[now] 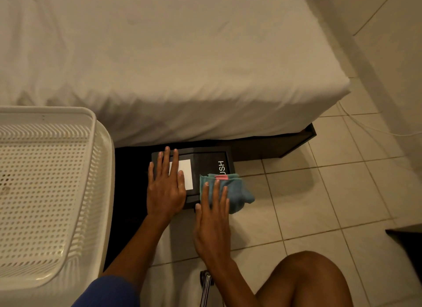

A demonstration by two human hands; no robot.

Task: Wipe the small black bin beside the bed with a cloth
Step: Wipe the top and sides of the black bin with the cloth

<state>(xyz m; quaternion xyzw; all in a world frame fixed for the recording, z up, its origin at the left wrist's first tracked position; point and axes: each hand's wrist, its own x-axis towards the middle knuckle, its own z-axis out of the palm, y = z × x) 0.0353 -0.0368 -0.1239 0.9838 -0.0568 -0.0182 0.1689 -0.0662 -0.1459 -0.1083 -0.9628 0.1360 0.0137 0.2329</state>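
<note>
The small black bin (206,164) stands on the tiled floor (319,192) at the foot of the bed's side, just under the hanging edge of the white sheet. It is a boxy, hard-sided thing with a flat rectangular lid; white letters reading "USH" show on the lid, the rest covered, and a white rectangular label (186,173) sits beside them. The left hand (165,188) lies flat on the lid, fingers spread wide and straight, partly over the label. The right hand (213,217) is also flat and open-fingered, pressing a folded cloth (237,192) against the bin's near right corner; the cloth is soft blue-teal fabric with a pink strip near its top fold, and part of it hangs off the bin over the floor.

The bed (182,66) is covered in smooth, lightly creased white fabric above a dark base. To the left stands a white plastic basket (45,181) with perforated walls and a rounded rim; nothing can be made out inside it. A bare knee (308,279) shows at the lower right, and a thin white cable (365,124) runs across the pale square tiles.
</note>
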